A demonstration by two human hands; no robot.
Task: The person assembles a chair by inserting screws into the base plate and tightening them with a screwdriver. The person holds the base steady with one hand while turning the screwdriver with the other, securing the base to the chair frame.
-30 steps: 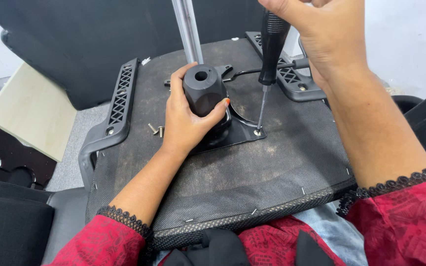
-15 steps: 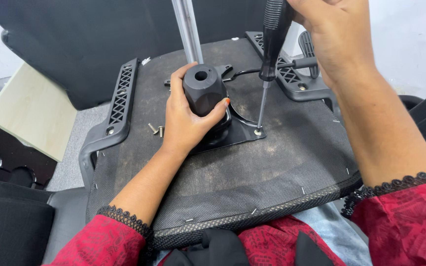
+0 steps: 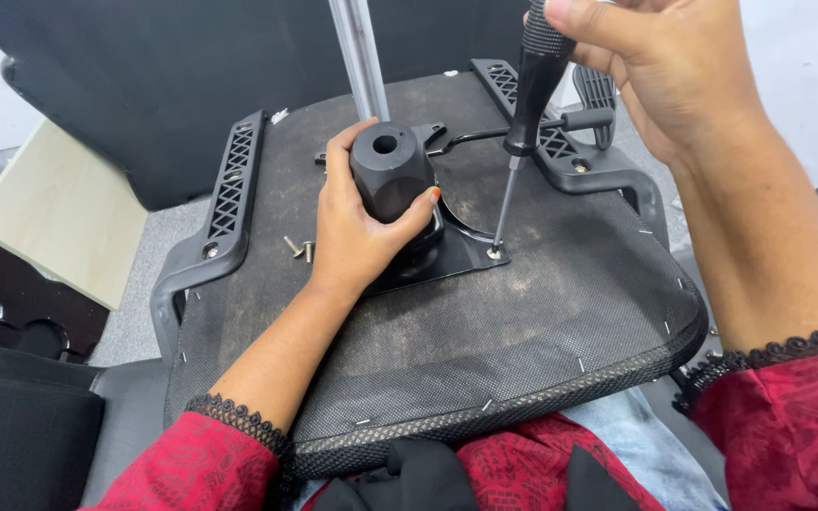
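Screwdriver (image 3: pixel 534 85) handle top cut off by upper edge, right hand (image 3: pixel 665 66) fingers likewise. Mounting plate (image 3: pixel 447 255) mostly hidden under left hand (image 3: pixel 357 227). Screw head at driver tip too small to make out.

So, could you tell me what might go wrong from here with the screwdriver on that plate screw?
The screwdriver leans while its tip sits in the corner screw, so it may slip out and strip the head. The left hand grips the black mechanism close by, so a slip could jab it. Two loose screws could roll off the seat underside.
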